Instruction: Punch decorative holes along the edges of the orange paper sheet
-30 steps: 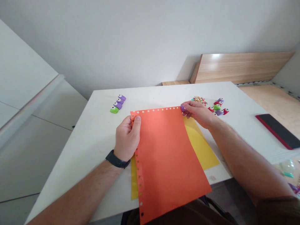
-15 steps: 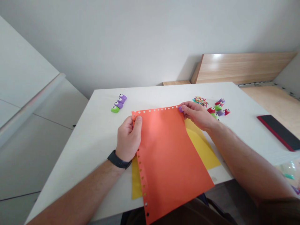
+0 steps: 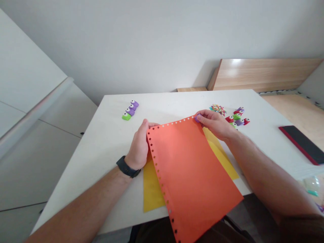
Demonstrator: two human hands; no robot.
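An orange sheet of paper (image 3: 192, 175) is held tilted, with star-shaped holes along its top and left edges. My right hand (image 3: 211, 123) pinches a small purple craft punch (image 3: 197, 117) at the sheet's top right corner. At the top left corner, my left hand (image 3: 138, 145) has its thumb raised off the paper and its fingers partly hidden behind it. A yellow sheet (image 3: 153, 189) lies on the table beneath the orange one.
On the white table (image 3: 101, 141), a row of purple and green punches (image 3: 130, 110) sits at the left. Confetti (image 3: 218, 109) is heaped at the back right, beside a cluster of coloured punches (image 3: 237, 117). A dark phone-like object with a red edge (image 3: 303, 143) lies far right.
My left thumb has lifted off the orange sheet. The sheet has turned, its left top corner dropping and its lower end swinging right. My right hand keeps its pinch on the purple punch.
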